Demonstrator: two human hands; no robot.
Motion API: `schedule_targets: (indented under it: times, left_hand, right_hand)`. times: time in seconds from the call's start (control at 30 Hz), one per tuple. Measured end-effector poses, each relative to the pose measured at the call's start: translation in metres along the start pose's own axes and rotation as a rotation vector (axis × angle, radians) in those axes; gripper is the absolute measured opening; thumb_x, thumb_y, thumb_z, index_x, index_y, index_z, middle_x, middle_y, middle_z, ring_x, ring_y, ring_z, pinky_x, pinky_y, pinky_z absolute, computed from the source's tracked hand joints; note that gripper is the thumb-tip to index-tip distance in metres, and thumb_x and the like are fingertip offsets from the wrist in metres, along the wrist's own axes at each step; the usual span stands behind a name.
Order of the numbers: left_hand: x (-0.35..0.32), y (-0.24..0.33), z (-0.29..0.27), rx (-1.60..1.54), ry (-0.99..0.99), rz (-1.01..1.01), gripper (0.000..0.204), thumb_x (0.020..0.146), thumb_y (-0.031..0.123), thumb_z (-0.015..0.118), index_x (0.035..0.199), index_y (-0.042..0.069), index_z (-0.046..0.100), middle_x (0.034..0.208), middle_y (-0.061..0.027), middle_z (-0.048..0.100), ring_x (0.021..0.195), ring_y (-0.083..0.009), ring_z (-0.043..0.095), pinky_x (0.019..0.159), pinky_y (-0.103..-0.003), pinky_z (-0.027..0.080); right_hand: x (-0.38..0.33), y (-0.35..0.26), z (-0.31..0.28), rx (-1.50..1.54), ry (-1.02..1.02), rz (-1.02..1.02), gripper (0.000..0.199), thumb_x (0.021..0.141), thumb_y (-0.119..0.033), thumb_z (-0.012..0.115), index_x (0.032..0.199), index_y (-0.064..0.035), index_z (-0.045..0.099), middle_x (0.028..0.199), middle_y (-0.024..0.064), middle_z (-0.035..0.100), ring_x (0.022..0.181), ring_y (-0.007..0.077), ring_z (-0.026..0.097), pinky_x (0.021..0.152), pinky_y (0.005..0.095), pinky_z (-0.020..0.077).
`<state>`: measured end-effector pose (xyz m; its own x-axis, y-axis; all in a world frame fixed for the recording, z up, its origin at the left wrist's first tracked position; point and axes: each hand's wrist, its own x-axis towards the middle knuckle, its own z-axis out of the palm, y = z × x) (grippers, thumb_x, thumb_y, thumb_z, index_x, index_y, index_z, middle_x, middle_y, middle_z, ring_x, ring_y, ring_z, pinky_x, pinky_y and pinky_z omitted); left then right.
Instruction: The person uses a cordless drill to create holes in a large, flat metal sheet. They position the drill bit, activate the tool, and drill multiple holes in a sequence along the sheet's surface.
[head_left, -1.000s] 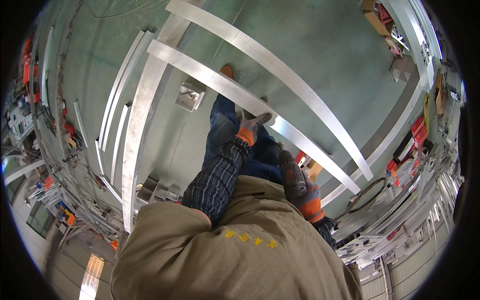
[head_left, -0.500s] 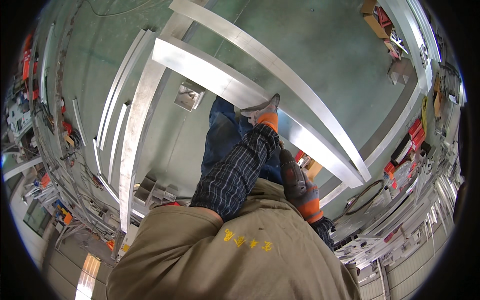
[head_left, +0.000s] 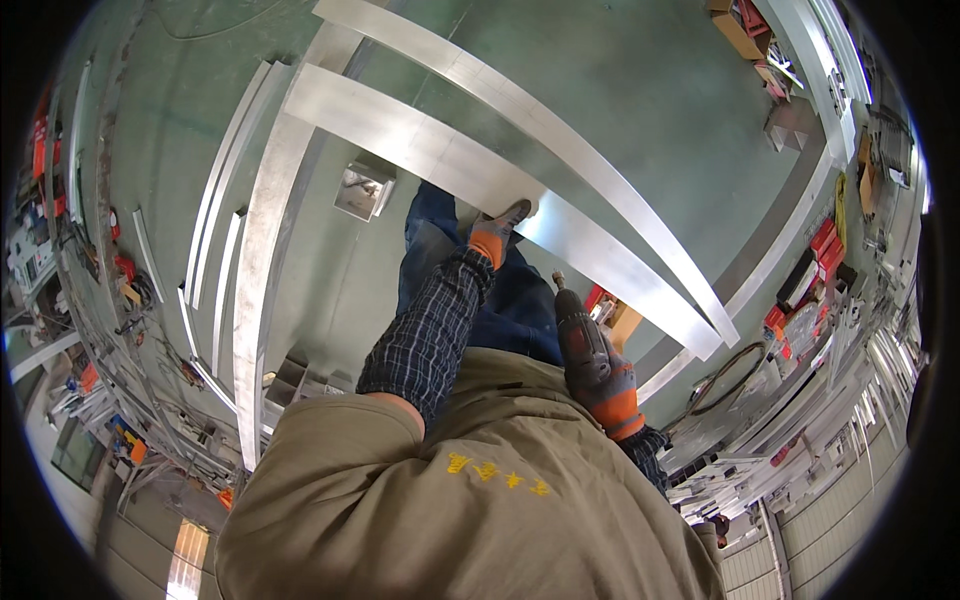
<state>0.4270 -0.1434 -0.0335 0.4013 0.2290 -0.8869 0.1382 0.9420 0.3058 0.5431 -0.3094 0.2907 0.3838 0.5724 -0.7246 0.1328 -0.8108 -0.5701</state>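
Observation:
A flat silver metal bar (head_left: 420,140), likely aluminium, runs slantwise in front of me from upper left to lower right. My left hand (head_left: 497,236), in a grey and orange glove, grips its near edge; a finger or thumb lies on the top face, while the other fingers are hidden. In my right hand (head_left: 610,395), gloved alike, is a dark cordless drill (head_left: 580,340), close to my body. Its bit points forward, toward the bar but apart from it. A second long bar (head_left: 540,110) lies just beyond, meeting the first near its right end.
Wide metal beams (head_left: 270,250) support the bars at left and, at right, another beam (head_left: 770,260). A small open metal box (head_left: 364,191) stands on the green floor. Narrow profiles (head_left: 228,185) lie farther left. Red boxes (head_left: 826,250) and a cardboard box (head_left: 738,30) are at right.
My left hand has drawn back to the bar's near edge, a little leftward. The bar's face looks tilted differently. The drill's bit now shows, clear of my left sleeve.

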Motion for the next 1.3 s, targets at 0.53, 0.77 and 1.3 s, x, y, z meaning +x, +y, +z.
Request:
schedule_targets:
  times: [0.53,0.77,1.3]
  left_hand:
    - [0.005,-0.01,-0.021,0.323,-0.127,0.319,0.039,0.095,0.02,0.08,0.131,0.012,0.067,0.127,-0.0075,0.07,0.109,-0.0193,0.068,0.092,-0.032,0.057]
    - [-0.084,0.019,-0.049,0.107,0.261,0.11,0.043,0.095,0.021,0.08,0.131,0.005,0.064,0.113,-0.0078,0.07,0.098,-0.0184,0.068,0.083,-0.034,0.058]
    - [-0.2,0.077,0.028,0.823,-0.158,0.943,0.065,0.081,0.028,0.09,0.136,0.01,0.06,0.15,-0.0181,0.051,0.145,-0.0437,0.043,0.12,-0.055,0.038]
  right_hand:
    - [0.04,-0.001,0.008,-0.127,-0.052,-0.071,0.061,0.086,-0.028,0.078,0.14,-0.0072,0.058,0.106,0.0229,0.075,0.098,0.0411,0.074,0.081,0.0452,0.0585]
    - [0.083,-0.034,0.03,-0.303,-0.126,-0.072,0.065,0.084,-0.038,0.079,0.138,-0.0096,0.057,0.106,0.0231,0.075,0.099,0.0438,0.072,0.084,0.0504,0.0572]
    - [0.107,-0.013,0.067,-0.468,-0.149,-0.121,0.062,0.081,-0.043,0.081,0.126,-0.0099,0.053,0.109,0.0144,0.069,0.1,0.037,0.07,0.082,0.0485,0.0566]
